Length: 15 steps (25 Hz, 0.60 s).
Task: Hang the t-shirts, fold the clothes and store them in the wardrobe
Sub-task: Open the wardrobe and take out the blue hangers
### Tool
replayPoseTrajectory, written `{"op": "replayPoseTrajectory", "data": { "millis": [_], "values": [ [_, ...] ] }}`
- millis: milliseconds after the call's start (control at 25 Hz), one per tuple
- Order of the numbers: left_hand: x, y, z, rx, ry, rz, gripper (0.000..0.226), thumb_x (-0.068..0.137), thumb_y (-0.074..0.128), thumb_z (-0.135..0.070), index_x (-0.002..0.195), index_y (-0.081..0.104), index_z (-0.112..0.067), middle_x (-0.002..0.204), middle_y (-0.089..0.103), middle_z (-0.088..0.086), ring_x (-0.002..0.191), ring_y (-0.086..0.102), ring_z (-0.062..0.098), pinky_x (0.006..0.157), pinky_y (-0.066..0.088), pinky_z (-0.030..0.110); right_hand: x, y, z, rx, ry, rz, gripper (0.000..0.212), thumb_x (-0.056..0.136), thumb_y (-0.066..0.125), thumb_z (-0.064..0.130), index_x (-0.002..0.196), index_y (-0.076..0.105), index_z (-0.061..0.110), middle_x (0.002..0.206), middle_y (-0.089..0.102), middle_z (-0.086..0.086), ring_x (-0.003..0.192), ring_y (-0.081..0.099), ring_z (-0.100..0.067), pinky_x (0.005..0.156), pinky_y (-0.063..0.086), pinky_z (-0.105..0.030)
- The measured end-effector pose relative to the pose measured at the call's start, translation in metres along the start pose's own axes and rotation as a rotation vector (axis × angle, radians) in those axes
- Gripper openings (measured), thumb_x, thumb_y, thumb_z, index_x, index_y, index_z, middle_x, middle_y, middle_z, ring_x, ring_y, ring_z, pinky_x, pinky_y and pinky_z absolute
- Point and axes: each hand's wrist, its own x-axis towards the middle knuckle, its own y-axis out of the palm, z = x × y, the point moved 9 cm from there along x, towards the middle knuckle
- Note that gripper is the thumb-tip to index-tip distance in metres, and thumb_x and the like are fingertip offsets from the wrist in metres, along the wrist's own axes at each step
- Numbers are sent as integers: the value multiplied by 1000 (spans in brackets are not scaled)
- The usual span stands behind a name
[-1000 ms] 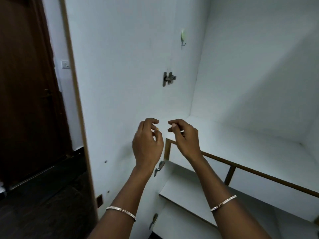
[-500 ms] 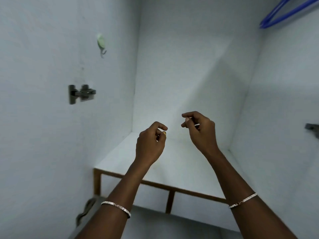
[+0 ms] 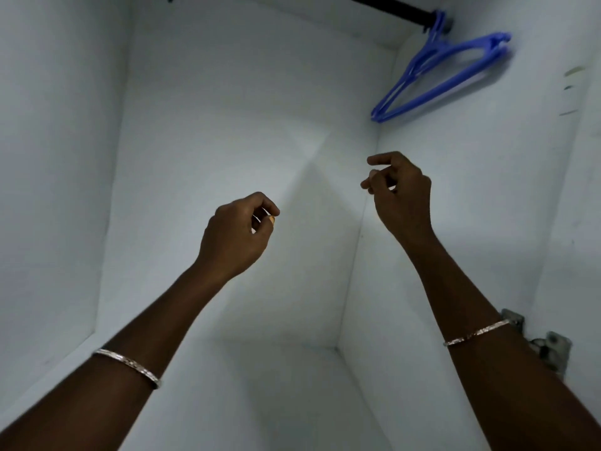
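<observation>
I look up into the white wardrobe point(image 3: 247, 125). A blue plastic hanger point(image 3: 435, 76) hangs from the dark rail point(image 3: 390, 6) at the top right, close to the right wall. My right hand point(image 3: 401, 196) is raised below and left of the hanger, fingers curled and holding nothing. My left hand point(image 3: 235, 237) is lower and nearer the middle, fingers loosely curled with nothing in them. No clothes are in view.
A metal door hinge point(image 3: 549, 349) is fixed on the right side wall behind my right forearm. The white shelf floor point(image 3: 260, 385) lies below my arms. Each wrist wears a thin bangle.
My view has swung right and upward from the wardrobe's left door to its top right corner, bringing the hanger and rail into sight. Both hands rose and moved apart.
</observation>
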Motion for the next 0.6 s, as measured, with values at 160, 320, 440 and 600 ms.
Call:
{"op": "replayPoseTrajectory", "data": {
  "millis": [160, 320, 440, 600],
  "values": [
    [74, 15, -11, 4, 136, -35, 10, 89, 61, -23, 93, 66, -31, 82, 66, -16, 77, 64, 7, 70, 49, 31, 81, -44, 4, -245, -103, -257, 25, 90, 51, 14, 110, 67, 15, 86, 73, -3, 81, 70, -16, 80, 55, -32],
    [138, 25, -14, 30, 252, -73, 8, 89, 62, -26, 96, 64, -29, 93, 66, -11, 82, 63, 13, 69, 46, 31, 155, -95, 15, -613, -94, -462, 26, 90, 51, 15, 114, 62, 12, 117, 64, -9, 112, 57, -27, 86, 41, -29],
    [182, 36, -14, 72, 337, -88, 12, 89, 63, -26, 101, 64, -26, 101, 64, -7, 88, 61, 18, 70, 41, 30, 197, -128, 2, -824, -11, -496, 34, 91, 57, 20, 123, 56, 9, 132, 53, -13, 123, 49, -32, 97, 43, -40],
    [228, 57, -19, 111, 382, -110, 16, 89, 62, -26, 105, 64, -22, 104, 63, -2, 91, 60, 22, 71, 43, 33, 236, -126, -13, -986, 26, -340, 47, 92, 60, 24, 132, 48, 2, 137, 48, -21, 126, 47, -40, 101, 41, -46]
  ]
}}
